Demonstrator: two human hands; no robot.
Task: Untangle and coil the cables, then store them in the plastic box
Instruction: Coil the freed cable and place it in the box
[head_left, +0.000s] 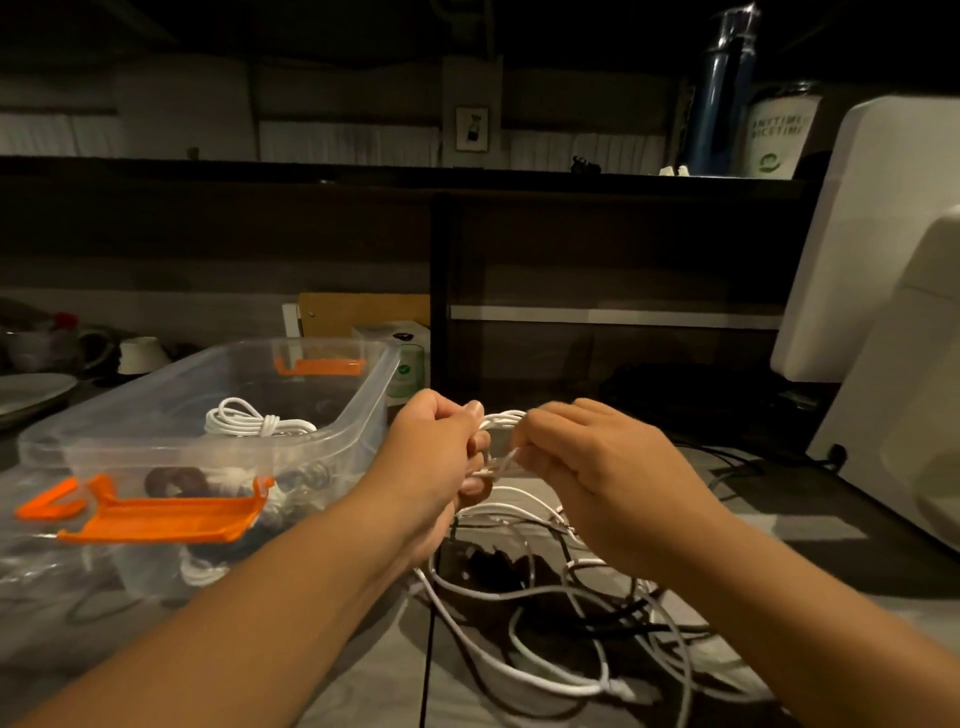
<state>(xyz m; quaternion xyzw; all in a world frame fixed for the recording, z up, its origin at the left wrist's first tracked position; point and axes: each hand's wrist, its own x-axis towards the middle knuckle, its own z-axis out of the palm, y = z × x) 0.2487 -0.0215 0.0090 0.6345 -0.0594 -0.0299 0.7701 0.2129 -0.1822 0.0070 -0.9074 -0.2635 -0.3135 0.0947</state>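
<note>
Left hand (436, 452): fingers curled, gripping one side of a small bundle of white cable (501, 417) held above the table. Right hand (587, 457): fingers curled, pinching the same cable just beside the left hand; a short loose end shows between the two hands, and whether it is being wrapped round the loops or pulled free cannot be told. Strands of the white cable trail down from the hands to the tangle of cables (550, 680), white and dark strands crossed over one another on the table (384, 675) directly below. Plastic box (358, 415): clear, open-topped, orange latch (156, 514) on the near side, standing to the left of the hands; it holds one coiled white cable (254, 421) and some dark items too dim to name. Step in hand, as judged: coiling or binding one cable, with most of the pile not yet sorted. Next move, as judged: draw the trailing length clear of the tangle without snagging the dark strands, close the coil, then carry it left over the box wall.
</note>
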